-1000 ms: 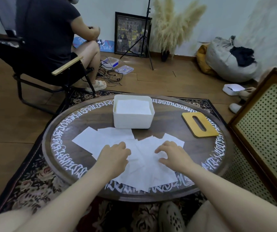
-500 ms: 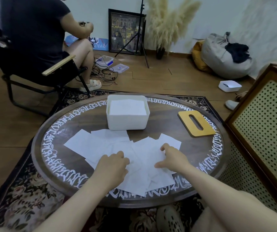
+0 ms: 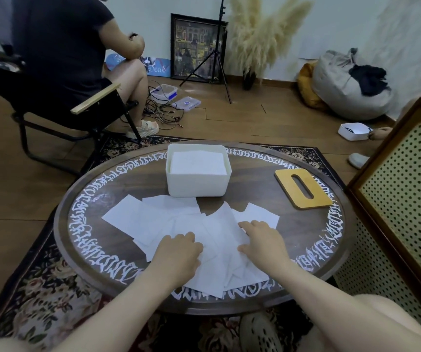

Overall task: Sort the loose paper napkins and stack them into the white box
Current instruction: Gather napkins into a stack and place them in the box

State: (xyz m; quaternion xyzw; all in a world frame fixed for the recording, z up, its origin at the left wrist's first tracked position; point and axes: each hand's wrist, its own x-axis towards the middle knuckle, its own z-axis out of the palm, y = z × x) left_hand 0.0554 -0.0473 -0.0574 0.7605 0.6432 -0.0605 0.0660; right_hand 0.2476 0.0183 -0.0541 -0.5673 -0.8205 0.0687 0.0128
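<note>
Hands on napkins [image 3: 153, 219], near side of the box [image 3: 198, 185].
My left hand [image 3: 177, 257] presses them with curled fingers; my right hand [image 3: 262, 243] lies flat, spread.

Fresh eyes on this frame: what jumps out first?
The fan of loose white napkins spread over the near half of the round dark table, with the left hand and right hand resting on them. Just behind sits the white box, already holding a stack, and to its right a yellow slotted lid lies flat. Beyond the table, at far left, another person sits in a folding chair.
</note>
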